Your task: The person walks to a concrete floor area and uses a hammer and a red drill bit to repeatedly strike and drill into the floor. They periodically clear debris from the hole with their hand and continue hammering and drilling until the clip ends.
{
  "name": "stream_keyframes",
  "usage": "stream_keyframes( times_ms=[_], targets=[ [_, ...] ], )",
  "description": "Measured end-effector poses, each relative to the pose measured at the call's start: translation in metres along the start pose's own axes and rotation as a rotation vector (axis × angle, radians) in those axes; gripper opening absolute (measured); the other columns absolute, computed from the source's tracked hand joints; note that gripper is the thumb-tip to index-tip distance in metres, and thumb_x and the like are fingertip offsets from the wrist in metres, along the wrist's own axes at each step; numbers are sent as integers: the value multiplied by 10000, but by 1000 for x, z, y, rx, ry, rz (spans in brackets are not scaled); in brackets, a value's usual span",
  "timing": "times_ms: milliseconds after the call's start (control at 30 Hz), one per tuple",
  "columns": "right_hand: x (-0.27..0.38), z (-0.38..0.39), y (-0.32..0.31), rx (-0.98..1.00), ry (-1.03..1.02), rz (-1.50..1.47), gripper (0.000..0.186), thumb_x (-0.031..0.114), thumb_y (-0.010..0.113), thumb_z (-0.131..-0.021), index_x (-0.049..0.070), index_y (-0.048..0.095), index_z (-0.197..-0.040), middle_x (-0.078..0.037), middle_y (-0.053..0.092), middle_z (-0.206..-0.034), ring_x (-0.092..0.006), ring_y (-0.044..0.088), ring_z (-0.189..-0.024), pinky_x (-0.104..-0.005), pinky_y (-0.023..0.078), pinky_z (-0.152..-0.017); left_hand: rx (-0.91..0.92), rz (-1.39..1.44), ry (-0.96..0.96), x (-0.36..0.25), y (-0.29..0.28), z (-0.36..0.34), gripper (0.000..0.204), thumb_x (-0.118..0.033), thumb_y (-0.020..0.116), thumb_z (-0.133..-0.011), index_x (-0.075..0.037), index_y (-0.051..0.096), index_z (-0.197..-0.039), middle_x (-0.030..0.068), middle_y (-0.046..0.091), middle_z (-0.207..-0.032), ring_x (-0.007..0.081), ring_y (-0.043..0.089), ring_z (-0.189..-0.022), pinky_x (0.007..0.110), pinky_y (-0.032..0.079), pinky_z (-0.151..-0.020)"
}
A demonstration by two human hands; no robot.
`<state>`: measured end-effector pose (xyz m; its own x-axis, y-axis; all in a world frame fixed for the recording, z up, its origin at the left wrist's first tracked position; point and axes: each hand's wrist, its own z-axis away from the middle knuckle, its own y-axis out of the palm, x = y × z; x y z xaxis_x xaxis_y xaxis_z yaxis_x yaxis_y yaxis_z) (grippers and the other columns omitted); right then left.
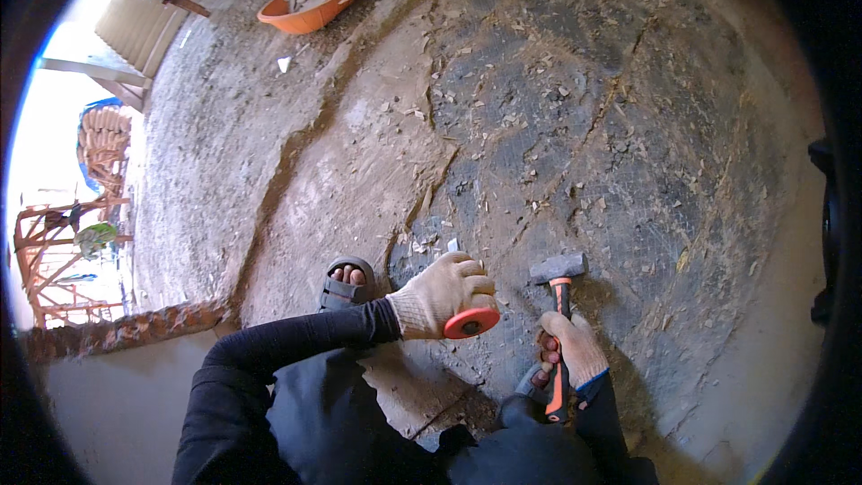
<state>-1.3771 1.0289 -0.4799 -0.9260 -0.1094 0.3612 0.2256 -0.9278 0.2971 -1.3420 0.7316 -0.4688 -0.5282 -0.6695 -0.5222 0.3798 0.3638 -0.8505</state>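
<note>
My left hand [442, 294], in a pale knitted glove, is closed around a chisel [471, 323] with a round red hand guard. The guard faces up toward me with a dark centre; most of the shaft is hidden by the fist. To its right, my right hand [579, 348] grips the black and orange handle of a club hammer [558, 268]. The grey hammer head points away from me, apart from the chisel. The right glove leaves fingertips bare. Beneath both tools lies a rough, dark floor [530, 171] strewn with chips.
An orange tub [323, 4] holding broken pieces stands at the far left. A raised, broken edge [287, 157] runs along the floor. My sandalled left foot [347, 280] is beside the left hand. A broken low wall edge [135, 328] and wooden framework [67, 256] are at left.
</note>
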Motion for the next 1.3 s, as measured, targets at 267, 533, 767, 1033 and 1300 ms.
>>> stream_keyframes(
  times_ms=[267,533,767,1033,1300],
  targets=[
    [27,-7,33,-219,223,292,260,258,712,-925,109,542,-796,11,485,-604,-113,475,-454,-340,452,-461,-66,2,27,102,11,-5,225,-297,735,-843,-187,649,-1020,23,657,-1099,257,639,-1088,439,490,-983],
    [21,-10,76,-437,187,253,281,232,717,-892,84,534,-740,-4,490,-580,-132,503,-441,-357,457,-418,-76,101,-141,111,6,21,237,-297,742,-800,-215,687,-1015,19,663,-1054,254,647,-1067,448,500,-958],
    [9,-15,88,-532,173,149,268,207,734,-883,86,520,-777,-22,512,-601,-154,500,-439,-366,432,-413,-9,73,43,126,-3,12,273,-283,743,-807,-207,708,-1066,30,691,-1102,260,659,-1095,453,500,-954],
    [-47,-42,114,-704,-35,57,338,240,782,-881,74,513,-761,-14,503,-582,-161,517,-402,-366,420,-371,162,-40,41,137,4,-8,415,-445,760,-838,-159,719,-1136,73,697,-1205,305,655,-1130,454,519,-944],
    [-81,-61,158,-572,-347,-461,283,282,763,-909,109,542,-874,33,461,-608,-126,459,-434,-335,402,-431,-55,247,-10,151,4,-9,495,-373,836,-731,-81,728,-1115,172,726,-1144,393,688,-1060,453,562,-943]
  ],
)
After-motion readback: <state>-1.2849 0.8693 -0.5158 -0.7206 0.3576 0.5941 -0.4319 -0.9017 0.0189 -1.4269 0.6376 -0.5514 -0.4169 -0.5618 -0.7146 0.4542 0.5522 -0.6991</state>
